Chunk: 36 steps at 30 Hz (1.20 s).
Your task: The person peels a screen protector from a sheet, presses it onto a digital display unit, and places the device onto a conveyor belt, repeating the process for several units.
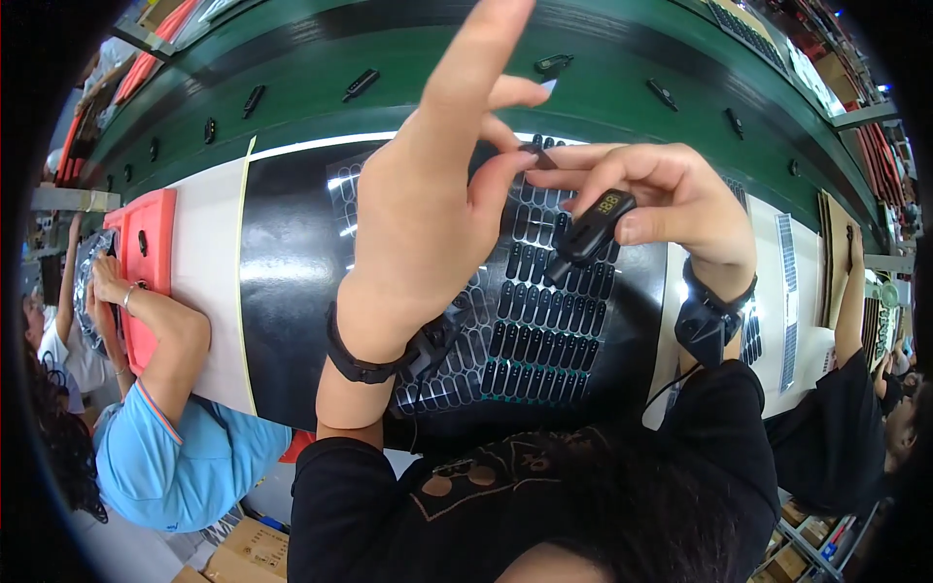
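Head view: right hand (pixel 671 199) pinches a small black device (pixel 591 228) with a lit orange display, tilted face-up, seemingly so the front stays reachable. Left hand (pixel 437 209) meets it at the top, thumb and middle finger closed on a thin dark strip (pixel 540 155), index finger raised clear. Both hover above a sheet of black oval stickers (pixel 544 330) on the black mat. A red tray (pixel 151 262) sits far left by a co-worker's arm; flat cardboard boxes (pixel 243 549) lie on the floor
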Tool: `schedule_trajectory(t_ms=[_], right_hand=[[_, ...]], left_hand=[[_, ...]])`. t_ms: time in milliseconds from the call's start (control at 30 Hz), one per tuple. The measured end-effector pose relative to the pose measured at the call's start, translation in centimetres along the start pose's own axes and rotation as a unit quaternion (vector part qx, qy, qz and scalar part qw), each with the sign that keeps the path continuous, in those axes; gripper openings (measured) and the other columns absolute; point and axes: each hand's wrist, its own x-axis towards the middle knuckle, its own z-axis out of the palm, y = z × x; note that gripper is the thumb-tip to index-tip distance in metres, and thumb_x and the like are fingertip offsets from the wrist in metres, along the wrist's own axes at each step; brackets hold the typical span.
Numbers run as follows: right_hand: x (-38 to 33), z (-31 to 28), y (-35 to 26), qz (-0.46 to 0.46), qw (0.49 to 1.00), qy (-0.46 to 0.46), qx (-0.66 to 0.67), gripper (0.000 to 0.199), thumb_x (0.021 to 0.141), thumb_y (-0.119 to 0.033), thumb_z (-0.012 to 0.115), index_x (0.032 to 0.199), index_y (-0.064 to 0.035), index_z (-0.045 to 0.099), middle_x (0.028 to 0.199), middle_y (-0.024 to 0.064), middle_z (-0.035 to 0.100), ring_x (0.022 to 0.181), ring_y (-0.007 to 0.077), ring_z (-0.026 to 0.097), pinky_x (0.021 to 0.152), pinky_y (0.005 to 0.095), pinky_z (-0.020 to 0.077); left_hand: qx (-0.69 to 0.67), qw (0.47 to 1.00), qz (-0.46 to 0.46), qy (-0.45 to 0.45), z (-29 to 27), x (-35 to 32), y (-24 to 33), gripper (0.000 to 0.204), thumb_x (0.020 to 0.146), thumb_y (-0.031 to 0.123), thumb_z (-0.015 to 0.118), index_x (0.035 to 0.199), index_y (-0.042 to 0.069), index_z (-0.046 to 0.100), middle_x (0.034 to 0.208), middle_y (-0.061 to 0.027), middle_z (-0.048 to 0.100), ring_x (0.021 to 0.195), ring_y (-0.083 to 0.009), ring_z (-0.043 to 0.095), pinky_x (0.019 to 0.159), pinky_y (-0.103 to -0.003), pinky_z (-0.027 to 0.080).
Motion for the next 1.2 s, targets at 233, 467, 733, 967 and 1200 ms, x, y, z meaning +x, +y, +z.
schedule_trajectory(t_ms=[233, 467, 733, 967, 1200], right_hand=[[0.0, 0.2, 0.3, 0.005, 0.999, 0.001, -0.038, 0.02, 0.067, 0.0, 0.059, 0.086, 0.0052, 0.057, 0.116, 0.0199, 0.045, 0.106, 0.0307, 0.046, 0.09, 0.035, 0.0347], [-0.3, 0.4, -0.1, -0.051, 0.997, 0.057, 0.001, 0.023, 0.068, 0.002, 0.059, 0.091, 0.0053, 0.056, 0.11, 0.0197, 0.05, 0.099, 0.0265, 0.052, 0.082, 0.0308, 0.0426], [-0.2, 3.0, -0.3, -0.158, 0.895, 0.285, -0.303, 0.03, 0.068, 0.01, 0.058, 0.097, 0.0075, 0.053, 0.093, 0.0155, 0.057, 0.077, 0.0187, 0.059, 0.066, 0.0231, 0.0498], [-0.5, 3.8, -0.2, -0.157, 0.879, 0.285, -0.348, 0.033, 0.064, 0.009, 0.063, 0.095, 0.0085, 0.053, 0.092, 0.0151, 0.058, 0.075, 0.0172, 0.059, 0.063, 0.023, 0.0502], [-0.5, 3.9, -0.2, -0.17, 0.869, 0.273, -0.375, 0.034, 0.062, 0.008, 0.066, 0.094, 0.0074, 0.055, 0.089, 0.0134, 0.059, 0.076, 0.0164, 0.059, 0.063, 0.0228, 0.0495]], left_hand=[[0.032, 0.997, 0.039, -0.055, 0.2, -0.4, 0.1, 0.075, 0.065, -0.012, 0.059, 0.126, 0.0, 0.017, 0.103, -0.0175, 0.051, 0.073, -0.0127, 0.055, 0.067, -0.021, 0.044], [0.069, 0.996, -0.029, -0.045, -0.3, -0.1, 2.0, 0.08, 0.063, -0.013, 0.059, 0.128, 0.001, 0.013, 0.109, -0.0209, 0.047, 0.073, -0.0131, 0.054, 0.067, -0.021, 0.044], [-0.208, 0.962, -0.178, 0.018, 0.4, -0.2, 2.1, 0.083, 0.062, -0.017, 0.056, 0.129, 0.003, 0.01, 0.117, -0.0273, 0.037, 0.07, -0.0143, 0.053, 0.066, -0.023, 0.045], [-0.257, 0.954, -0.152, 0.022, 1.1, -1.1, 1.2, 0.075, 0.067, -0.011, 0.058, 0.128, 0.001, 0.016, 0.11, -0.0231, 0.045, 0.072, -0.0137, 0.054, 0.069, -0.022, 0.044], [-0.329, 0.939, -0.084, -0.05, 1.3, -1.7, -0.4, 0.079, 0.066, -0.012, 0.058, 0.129, 0.004, 0.012, 0.111, -0.0237, 0.043, 0.073, -0.0151, 0.055, 0.068, -0.022, 0.046]])
